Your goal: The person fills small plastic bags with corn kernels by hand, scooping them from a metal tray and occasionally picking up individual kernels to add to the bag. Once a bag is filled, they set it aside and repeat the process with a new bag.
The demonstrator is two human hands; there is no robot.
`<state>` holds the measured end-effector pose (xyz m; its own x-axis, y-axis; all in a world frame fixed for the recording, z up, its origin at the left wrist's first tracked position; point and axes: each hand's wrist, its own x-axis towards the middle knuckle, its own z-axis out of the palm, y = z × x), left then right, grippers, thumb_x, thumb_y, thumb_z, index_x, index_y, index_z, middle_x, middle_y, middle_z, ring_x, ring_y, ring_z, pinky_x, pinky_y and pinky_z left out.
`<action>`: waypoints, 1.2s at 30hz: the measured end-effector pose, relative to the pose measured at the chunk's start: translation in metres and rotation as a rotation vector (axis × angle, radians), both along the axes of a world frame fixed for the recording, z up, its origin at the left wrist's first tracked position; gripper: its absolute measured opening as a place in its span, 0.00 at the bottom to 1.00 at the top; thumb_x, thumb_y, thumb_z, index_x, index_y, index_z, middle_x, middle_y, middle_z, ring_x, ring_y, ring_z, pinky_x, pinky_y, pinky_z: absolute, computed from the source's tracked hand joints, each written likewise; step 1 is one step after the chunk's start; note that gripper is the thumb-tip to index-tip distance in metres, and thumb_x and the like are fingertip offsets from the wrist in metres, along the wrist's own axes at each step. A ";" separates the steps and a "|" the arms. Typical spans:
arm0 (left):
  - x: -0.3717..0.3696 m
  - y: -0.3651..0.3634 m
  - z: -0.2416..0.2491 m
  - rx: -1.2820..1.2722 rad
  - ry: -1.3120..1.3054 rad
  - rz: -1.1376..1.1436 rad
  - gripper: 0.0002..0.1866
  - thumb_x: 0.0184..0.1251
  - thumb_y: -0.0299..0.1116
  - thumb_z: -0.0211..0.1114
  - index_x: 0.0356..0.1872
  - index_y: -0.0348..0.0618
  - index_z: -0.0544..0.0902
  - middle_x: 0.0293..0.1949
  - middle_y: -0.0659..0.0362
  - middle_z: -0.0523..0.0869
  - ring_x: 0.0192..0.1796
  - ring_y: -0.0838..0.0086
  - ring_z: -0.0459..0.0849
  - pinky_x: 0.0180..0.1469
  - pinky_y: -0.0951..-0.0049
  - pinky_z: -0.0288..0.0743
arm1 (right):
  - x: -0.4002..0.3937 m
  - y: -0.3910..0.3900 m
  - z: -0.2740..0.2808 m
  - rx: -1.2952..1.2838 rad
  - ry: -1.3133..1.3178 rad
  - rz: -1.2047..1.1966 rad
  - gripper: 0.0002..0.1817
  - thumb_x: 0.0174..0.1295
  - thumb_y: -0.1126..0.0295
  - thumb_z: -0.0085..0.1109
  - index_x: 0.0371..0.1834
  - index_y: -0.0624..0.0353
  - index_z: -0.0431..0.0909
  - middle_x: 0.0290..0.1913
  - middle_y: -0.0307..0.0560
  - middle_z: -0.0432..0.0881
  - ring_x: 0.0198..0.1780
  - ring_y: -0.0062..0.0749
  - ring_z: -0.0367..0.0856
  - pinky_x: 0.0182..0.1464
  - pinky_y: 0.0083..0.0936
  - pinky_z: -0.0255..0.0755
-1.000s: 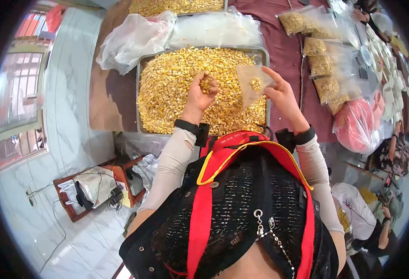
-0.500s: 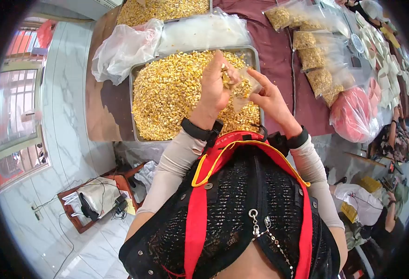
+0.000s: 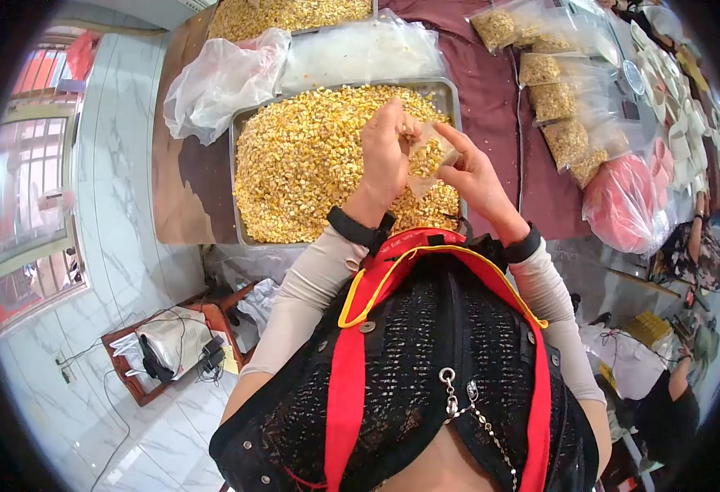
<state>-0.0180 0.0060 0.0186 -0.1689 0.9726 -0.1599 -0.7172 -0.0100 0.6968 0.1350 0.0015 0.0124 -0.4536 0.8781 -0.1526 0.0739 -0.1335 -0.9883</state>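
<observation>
Over a metal tray (image 3: 243,221) heaped with yellow corn kernels (image 3: 294,164), both hands meet at a small clear plastic bag (image 3: 427,157). My left hand (image 3: 387,156) is curled at the bag's left side, its fingers bent towards the opening; whether kernels remain in it is hidden. My right hand (image 3: 472,170) pinches the bag's right edge between thumb and fingers. Some kernels show through the clear plastic.
Behind the tray lie a crumpled plastic bag (image 3: 227,82) and a stack of flat clear bags (image 3: 360,56). Another corn tray (image 3: 294,15) is at the back. Filled bags (image 3: 555,100) and a pink bundle in plastic (image 3: 622,201) lie right. People's arms show at far right.
My left hand has turned and closed in at the bag, and the kernels seen in its palm before no longer show clearly. My right hand keeps its hold.
</observation>
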 end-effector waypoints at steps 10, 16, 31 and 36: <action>-0.125 0.002 -0.066 -0.238 0.091 0.179 0.12 0.67 0.41 0.54 0.28 0.46 0.72 0.17 0.66 0.67 0.20 0.80 0.65 0.22 0.80 0.59 | 0.007 0.000 0.012 -0.050 -0.012 -0.054 0.33 0.49 0.84 0.50 0.64 0.62 0.61 0.46 0.36 0.71 0.31 0.11 0.68 0.33 0.10 0.64; -0.160 -0.039 -0.169 -0.434 1.144 0.282 0.09 0.65 0.35 0.54 0.37 0.42 0.77 0.24 0.58 0.75 0.30 0.68 0.75 0.32 0.69 0.69 | 0.008 0.001 0.004 -0.084 0.016 -0.055 0.33 0.49 0.85 0.48 0.64 0.61 0.61 0.49 0.36 0.69 0.30 0.10 0.67 0.32 0.10 0.64; -0.111 -0.023 -0.174 -0.107 2.118 -0.004 0.13 0.59 0.43 0.59 0.36 0.44 0.75 0.36 0.56 0.76 0.35 0.62 0.78 0.35 0.64 0.74 | 0.000 0.003 0.009 -0.045 -0.008 0.048 0.33 0.50 0.84 0.49 0.65 0.62 0.60 0.36 0.34 0.72 0.29 0.11 0.67 0.33 0.11 0.63; -0.123 -0.017 -0.147 -0.438 1.044 0.031 0.09 0.64 0.35 0.53 0.38 0.41 0.74 0.27 0.60 0.76 0.26 0.75 0.74 0.26 0.76 0.67 | 0.005 0.011 0.000 -0.076 -0.012 0.036 0.34 0.50 0.83 0.50 0.65 0.62 0.59 0.32 0.33 0.71 0.29 0.12 0.67 0.34 0.11 0.64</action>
